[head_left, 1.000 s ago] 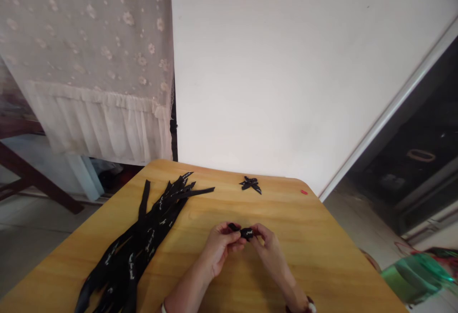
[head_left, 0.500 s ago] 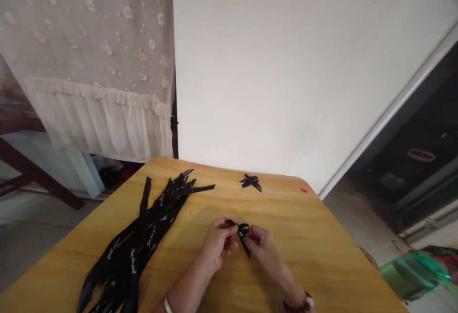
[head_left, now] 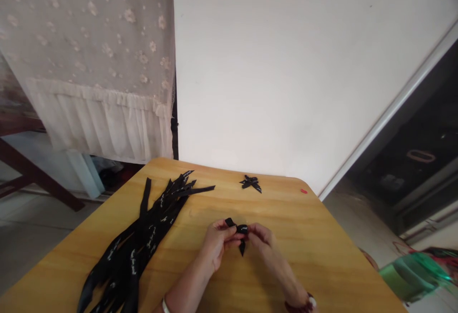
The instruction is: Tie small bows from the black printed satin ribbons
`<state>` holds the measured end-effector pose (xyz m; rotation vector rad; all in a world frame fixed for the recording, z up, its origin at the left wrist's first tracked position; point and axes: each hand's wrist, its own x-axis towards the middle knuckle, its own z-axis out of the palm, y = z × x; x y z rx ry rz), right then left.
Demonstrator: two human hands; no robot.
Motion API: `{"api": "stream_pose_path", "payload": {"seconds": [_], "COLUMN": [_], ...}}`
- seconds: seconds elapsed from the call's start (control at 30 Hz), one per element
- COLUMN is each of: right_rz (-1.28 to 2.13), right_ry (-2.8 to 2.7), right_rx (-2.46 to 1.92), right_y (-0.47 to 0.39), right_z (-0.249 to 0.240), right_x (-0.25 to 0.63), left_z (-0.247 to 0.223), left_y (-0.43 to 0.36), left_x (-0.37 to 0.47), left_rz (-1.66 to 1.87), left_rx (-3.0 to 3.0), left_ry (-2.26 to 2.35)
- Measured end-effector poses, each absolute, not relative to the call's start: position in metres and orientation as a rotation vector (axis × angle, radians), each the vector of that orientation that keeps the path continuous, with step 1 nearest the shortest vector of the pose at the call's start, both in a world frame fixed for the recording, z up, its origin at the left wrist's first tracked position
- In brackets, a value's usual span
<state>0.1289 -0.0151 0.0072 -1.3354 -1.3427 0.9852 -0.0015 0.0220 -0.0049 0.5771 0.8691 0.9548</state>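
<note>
Fingers (head_left: 229, 231) on ribbon (head_left: 242, 229), well within table (head_left: 311, 244) sides

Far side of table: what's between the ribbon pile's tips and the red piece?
A black ribbon bow, as the head view shows.

L forearm (head_left: 191, 282) runs up from btm edge, angled in to the R; R forearm (head_left: 288, 284) slants in to the L, so both converge nr ctr. L grip (head_left: 218, 241): thumb fwd, pressed over bent fingers, a firm pinch. R grip (head_left: 263, 240): thumb & index pinched, pointing L, other fingers curled under. Both approx same ht, tips facing, just beside each other.
</note>
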Motion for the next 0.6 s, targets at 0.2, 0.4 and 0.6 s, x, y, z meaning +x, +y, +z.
{"api": "stream_pose_path", "payload": {"seconds": [0.2,0.4,0.6], "right_rz": [0.915,0.793,0.847], "right_ry": [-1.281,-1.330,-1.326], "right_rx": [-1.420,-1.469,-1.443], "right_y": [-0.0159,-0.0140,-0.0134], "right_z": [0.0095,0.0021,0.0040], "right_x": [0.1270,0.1275,0.1258], "left_z": [-0.0047,-0.0044,-0.0061], "left_y": [0.0205,0.0192,0.0198], "left_x": [-0.0004,0.0032,0.0057], "left_rz": [0.968,0.962,0.967], "left_rx": [0.626,0.712,0.758], "left_ry": [0.850,0.851,0.877]}}
